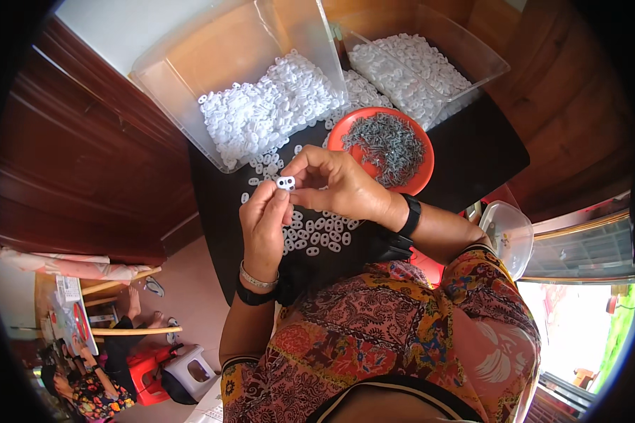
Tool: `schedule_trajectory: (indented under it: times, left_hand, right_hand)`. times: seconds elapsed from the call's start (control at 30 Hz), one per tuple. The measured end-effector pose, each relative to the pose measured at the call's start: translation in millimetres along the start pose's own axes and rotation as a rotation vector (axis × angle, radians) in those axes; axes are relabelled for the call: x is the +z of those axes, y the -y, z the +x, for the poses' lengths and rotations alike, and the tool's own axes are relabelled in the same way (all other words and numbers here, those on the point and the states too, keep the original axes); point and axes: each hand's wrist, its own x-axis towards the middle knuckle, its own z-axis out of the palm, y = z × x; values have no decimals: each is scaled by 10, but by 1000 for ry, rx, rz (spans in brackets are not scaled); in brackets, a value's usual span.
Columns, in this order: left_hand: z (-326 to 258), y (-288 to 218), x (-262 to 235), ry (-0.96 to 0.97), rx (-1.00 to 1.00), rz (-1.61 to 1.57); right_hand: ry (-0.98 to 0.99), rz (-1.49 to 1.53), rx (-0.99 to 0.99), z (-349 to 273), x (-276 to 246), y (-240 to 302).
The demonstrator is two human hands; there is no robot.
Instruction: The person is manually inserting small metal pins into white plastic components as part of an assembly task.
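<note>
A small white plastic piece with two dark holes (285, 183) is pinched between my hands over the black table (215, 204). My left hand (262, 225), closed, grips it from below and the left with thumb and fingers. Coming in from the right, my right hand (346, 185) has its thumb and forefinger curled about the piece's other side; whether its fingertips hold a smaller part I cannot tell. Loose white two-hole pieces (321, 233) lie on the table under and beside my hands. Just beyond my right hand stands a round orange-red dish (425, 176) of small grey metal pieces (388, 144).
Two clear plastic bins (173, 67) with heaps of white pieces (275, 106) stand at the far side. An empty-looking clear tub (509, 236) is right of my elbow. At lower left, another person (95, 381) sits by a table, near red and white stools (192, 370).
</note>
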Motion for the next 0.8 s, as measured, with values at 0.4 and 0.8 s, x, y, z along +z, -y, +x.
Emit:
schedule_trajectory:
  times: [0.4, 0.8]
  left_hand:
    - [-235, -39, -81, -9, 344, 363]
    - [-347, 255, -45, -291, 838, 522]
  right_hand:
    - [175, 203, 151, -80, 7, 219]
    - [175, 203, 82, -283, 356, 342]
